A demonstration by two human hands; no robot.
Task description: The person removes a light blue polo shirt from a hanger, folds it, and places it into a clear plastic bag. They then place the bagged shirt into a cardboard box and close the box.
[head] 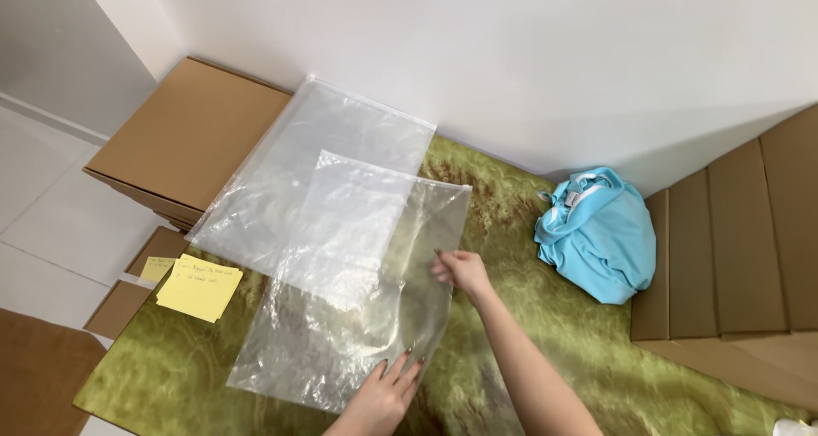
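Left hand point(382, 398) lies flat, fingers together, pressing the near edge of the top bag point(358, 291) onto the green table point(579, 351); right hand point(460, 270), fingers loosely curled, pinches its right edge. To flatten it well, I judge the near edge should stay pinned while the right edge is drawn taut rightward. A second bag point(332, 155) lies beneath, far left, overlapping a brown box point(187, 138); blue cloth point(601, 232) sits far right.

Plain white wall point(528, 53) runs across the back, evenly lit — soft shadow low on the right. A green marbled tabletop point(554, 334) fills the middle. Brown cardboard boxes point(192, 134) sit at upper left, more stacked cartons point(741, 240) on the right. Pale tiled floor point(51, 206) at left — a brown mat point(34, 376) in the corner.
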